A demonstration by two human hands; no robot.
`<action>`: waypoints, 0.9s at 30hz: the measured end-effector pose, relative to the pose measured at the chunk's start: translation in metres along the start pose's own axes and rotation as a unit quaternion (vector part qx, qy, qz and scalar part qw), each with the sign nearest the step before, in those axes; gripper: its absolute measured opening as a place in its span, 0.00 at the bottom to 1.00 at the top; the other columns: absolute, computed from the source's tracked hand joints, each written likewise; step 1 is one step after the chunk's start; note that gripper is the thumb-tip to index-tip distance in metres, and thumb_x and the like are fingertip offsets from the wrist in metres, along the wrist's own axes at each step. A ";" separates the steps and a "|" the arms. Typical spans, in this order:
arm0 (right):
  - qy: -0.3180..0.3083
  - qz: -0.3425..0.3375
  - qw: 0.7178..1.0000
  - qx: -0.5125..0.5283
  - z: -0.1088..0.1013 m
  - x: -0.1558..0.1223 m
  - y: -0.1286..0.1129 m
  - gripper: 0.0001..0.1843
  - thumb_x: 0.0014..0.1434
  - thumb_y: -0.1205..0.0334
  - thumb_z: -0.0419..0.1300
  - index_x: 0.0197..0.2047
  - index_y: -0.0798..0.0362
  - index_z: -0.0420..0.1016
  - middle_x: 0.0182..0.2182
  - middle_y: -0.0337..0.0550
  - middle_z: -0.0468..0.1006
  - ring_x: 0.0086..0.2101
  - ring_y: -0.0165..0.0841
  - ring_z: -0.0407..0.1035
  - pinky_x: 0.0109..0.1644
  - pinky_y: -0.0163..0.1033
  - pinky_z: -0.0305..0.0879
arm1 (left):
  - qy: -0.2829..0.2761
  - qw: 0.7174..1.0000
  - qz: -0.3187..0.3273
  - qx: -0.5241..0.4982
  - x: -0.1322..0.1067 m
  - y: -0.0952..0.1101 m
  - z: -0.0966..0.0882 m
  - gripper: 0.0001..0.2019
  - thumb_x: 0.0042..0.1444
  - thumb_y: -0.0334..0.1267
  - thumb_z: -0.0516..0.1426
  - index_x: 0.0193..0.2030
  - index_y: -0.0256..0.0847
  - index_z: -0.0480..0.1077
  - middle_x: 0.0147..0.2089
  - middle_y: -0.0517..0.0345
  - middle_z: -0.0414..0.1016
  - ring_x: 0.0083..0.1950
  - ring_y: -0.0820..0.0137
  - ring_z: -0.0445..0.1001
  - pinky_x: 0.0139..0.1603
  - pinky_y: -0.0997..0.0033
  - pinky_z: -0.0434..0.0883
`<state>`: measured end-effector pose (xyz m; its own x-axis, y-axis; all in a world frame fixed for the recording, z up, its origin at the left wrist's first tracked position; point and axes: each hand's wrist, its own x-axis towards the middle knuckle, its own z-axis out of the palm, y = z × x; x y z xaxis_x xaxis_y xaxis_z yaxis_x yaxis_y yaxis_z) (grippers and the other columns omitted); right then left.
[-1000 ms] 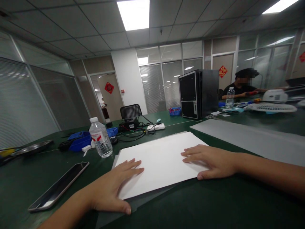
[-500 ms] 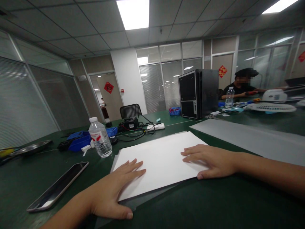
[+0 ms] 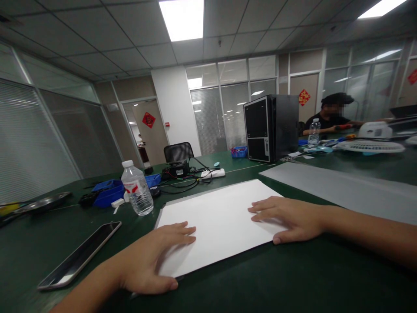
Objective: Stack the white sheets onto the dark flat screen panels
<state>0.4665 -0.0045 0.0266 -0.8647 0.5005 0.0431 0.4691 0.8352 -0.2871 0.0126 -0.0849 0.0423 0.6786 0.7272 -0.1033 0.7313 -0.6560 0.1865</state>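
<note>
A white sheet of paper [image 3: 218, 221] lies flat on the green table in front of me. Under its back and left edges peeks a thin grey sheet [image 3: 182, 199]. My left hand [image 3: 153, 256] rests on the paper's left side, fingers spread, with the thumb at the near left corner. On the right side, my right hand [image 3: 293, 219] lies with its fingers apart on the paper and its thumb at the near right edge. Neither hand grips anything.
A phone [image 3: 81, 256] and a water bottle [image 3: 137, 189] are to the left. Blue bins [image 3: 110, 193], cables [image 3: 189, 184] and a computer tower [image 3: 272, 128] stand farther back. At right lie a large grey sheet [image 3: 342, 184] and a fan [image 3: 371, 145]; a person [image 3: 325, 124] sits beyond.
The white paper has shifted slightly toward me over the grey sheet, covering the strip that showed along its near edge. Both hands stay spread on it and have barely moved.
</note>
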 end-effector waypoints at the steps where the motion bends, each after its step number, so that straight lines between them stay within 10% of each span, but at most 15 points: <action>1: -0.002 -0.003 1.000 0.000 0.000 0.000 0.001 0.37 0.64 0.40 0.62 0.72 0.39 0.61 0.70 0.41 0.58 0.69 0.51 0.51 0.71 0.65 0.50 | 0.004 1.000 0.001 -0.002 -0.001 -0.002 0.000 0.43 0.51 0.56 0.66 0.73 0.57 0.58 0.77 0.57 0.56 0.77 0.47 0.52 0.74 0.41 0.56; 10: 0.016 -0.005 1.000 -0.017 0.001 -0.004 0.016 0.32 0.69 0.40 0.55 0.72 0.39 0.61 0.71 0.38 0.57 0.69 0.46 0.50 0.72 0.59 0.50 | 0.078 0.996 -0.018 -0.045 -0.001 -0.006 0.003 0.35 0.56 0.62 0.61 0.69 0.56 0.65 0.77 0.57 0.58 0.76 0.48 0.55 0.74 0.44 0.56; 19: 0.166 0.271 0.943 -0.102 0.006 -0.001 0.063 0.45 0.67 0.29 0.45 0.69 0.57 0.65 0.66 0.54 0.65 0.62 0.53 0.62 0.67 0.61 0.59 | 0.263 0.927 -0.262 -0.046 0.017 -0.044 0.018 0.34 0.66 0.62 0.47 0.66 0.39 0.70 0.74 0.45 0.63 0.73 0.50 0.62 0.74 0.46 0.55; 27: 0.129 0.261 0.955 -0.064 0.014 0.000 0.060 0.44 0.67 0.28 0.44 0.68 0.55 0.67 0.65 0.52 0.67 0.61 0.53 0.64 0.65 0.60 0.62 | 0.242 0.898 -0.362 -0.070 0.020 -0.048 0.021 0.40 0.63 0.63 0.45 0.68 0.30 0.66 0.69 0.38 0.69 0.69 0.47 0.69 0.70 0.49 0.62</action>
<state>0.4917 0.0427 -0.0042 -0.4426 0.8815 0.1644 0.8561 0.4700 -0.2148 -0.0080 -0.0430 0.0108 -0.1041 0.9776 0.1832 0.9302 0.0305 0.3658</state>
